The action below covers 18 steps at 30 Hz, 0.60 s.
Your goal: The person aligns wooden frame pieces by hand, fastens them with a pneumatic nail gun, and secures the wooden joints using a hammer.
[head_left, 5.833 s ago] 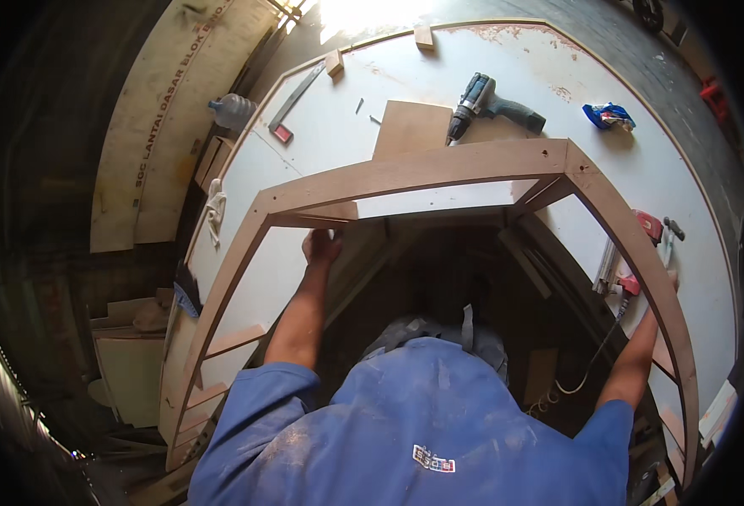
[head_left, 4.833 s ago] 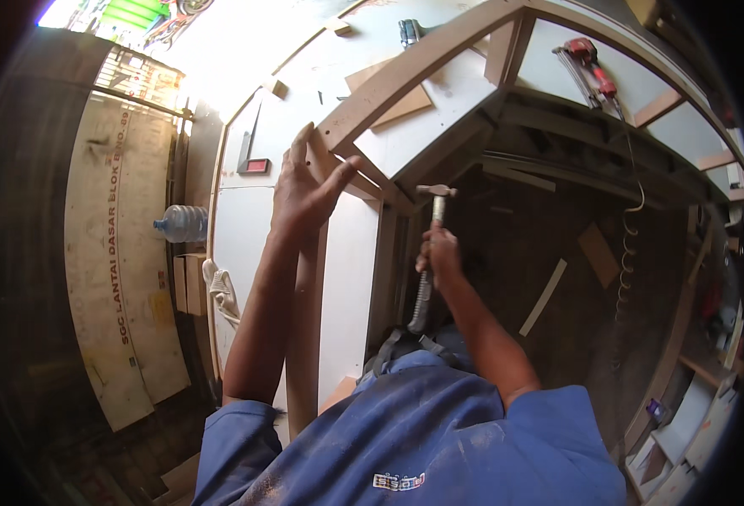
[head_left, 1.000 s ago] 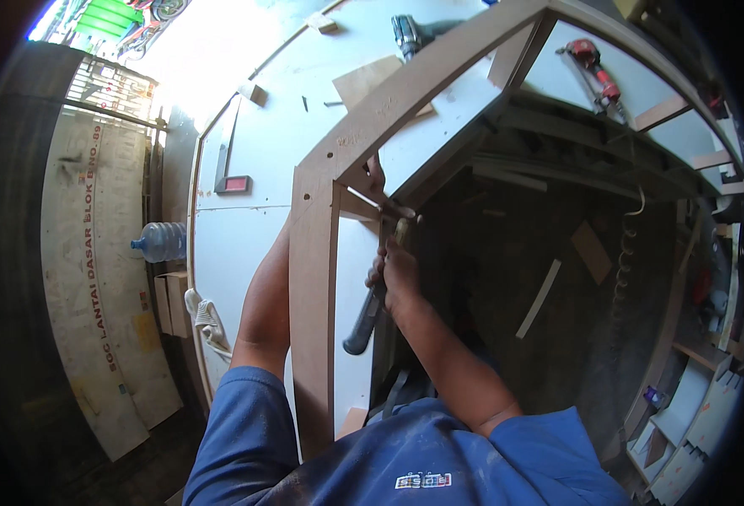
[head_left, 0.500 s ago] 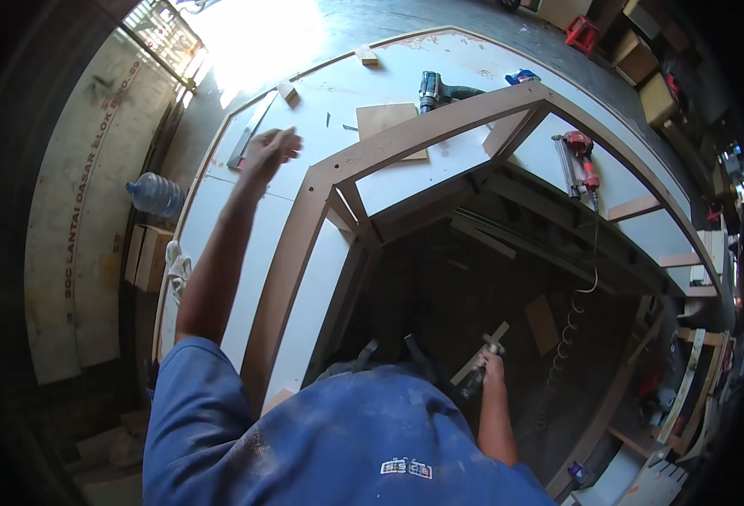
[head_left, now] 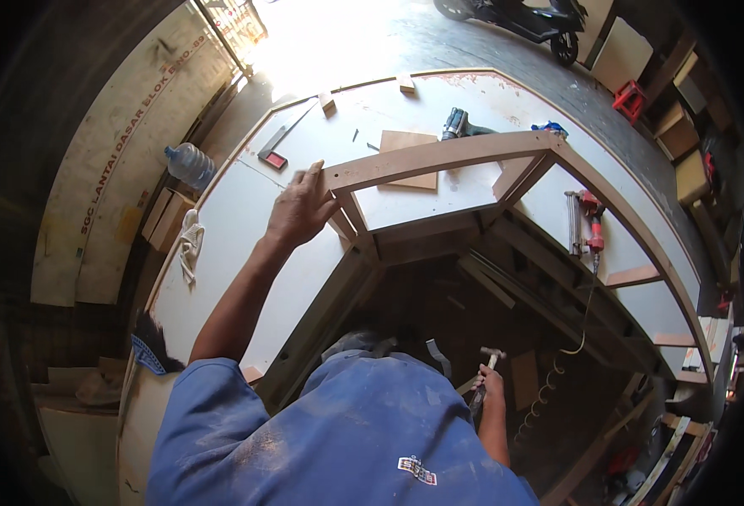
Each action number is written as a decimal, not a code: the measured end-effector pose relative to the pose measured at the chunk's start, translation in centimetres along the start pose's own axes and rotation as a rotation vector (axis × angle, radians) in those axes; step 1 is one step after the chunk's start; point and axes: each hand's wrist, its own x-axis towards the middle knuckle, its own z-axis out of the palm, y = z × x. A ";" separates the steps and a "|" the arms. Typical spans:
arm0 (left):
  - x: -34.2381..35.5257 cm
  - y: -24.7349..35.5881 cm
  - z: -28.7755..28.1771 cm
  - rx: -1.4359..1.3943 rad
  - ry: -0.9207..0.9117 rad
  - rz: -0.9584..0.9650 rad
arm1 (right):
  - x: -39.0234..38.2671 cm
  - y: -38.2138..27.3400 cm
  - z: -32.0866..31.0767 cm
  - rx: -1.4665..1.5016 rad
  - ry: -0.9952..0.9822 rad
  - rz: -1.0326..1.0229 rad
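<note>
My left hand (head_left: 303,207) grips the left corner of the curved wooden frame (head_left: 439,152), which stands on a large white board (head_left: 228,219); the hand and forearm hide part of that frame. Low on the right, over the dark opening inside the frame, my right hand (head_left: 490,381) is closed round a hammer (head_left: 494,354), head upward. Beyond the frame lie a cordless drill (head_left: 458,125), a tan wood panel (head_left: 401,173), a square tool (head_left: 279,148) and two small wood blocks (head_left: 328,103). A red nail gun (head_left: 593,223) with a coiled hose rests at the right.
A water jug (head_left: 190,166) and cardboard boxes (head_left: 169,215) stand left of the board, near a long plywood sheet (head_left: 127,160). A white cloth (head_left: 189,244) lies on the board's left edge. A scooter (head_left: 523,21) and red stool (head_left: 631,101) stand at the back right.
My left hand has come from above the board onto the frame's corner. Since a second ago the hammer has moved from that corner down to the lower right. The view has also shifted.
</note>
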 end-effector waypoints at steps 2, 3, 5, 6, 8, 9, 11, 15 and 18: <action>0.1 -0.5 0.6 0.005 -0.042 -0.070 | -2.4 -3.1 3.6 -0.154 0.007 -0.077; 0.1 -0.6 0.8 0.006 -0.018 -0.066 | -3.2 -4.1 4.9 -0.292 0.029 -0.154; 0.3 0.4 0.7 -0.026 -0.006 -0.071 | -3.2 -5.1 6.2 -0.420 0.034 -0.273; 0.5 0.6 0.6 -0.030 -0.001 -0.077 | -3.1 -5.7 6.9 -0.543 0.036 -0.387; 0.5 0.6 0.5 -0.060 0.032 -0.076 | -3.5 -7.7 8.8 -0.594 0.001 -0.433; 0.5 0.8 0.3 -0.063 0.040 -0.087 | -3.8 -8.8 9.7 -0.689 -0.013 -0.496; 0.7 0.8 -0.3 -0.119 -0.010 -0.202 | -5.0 -11.3 12.1 -0.849 -0.005 -0.596; 1.1 0.5 -0.5 -0.239 0.009 -0.290 | -5.4 -15.7 15.0 -1.016 -0.025 -0.928; 1.3 0.6 -0.8 -0.309 -0.010 -0.304 | -5.7 -19.1 16.5 -1.098 -0.071 -1.008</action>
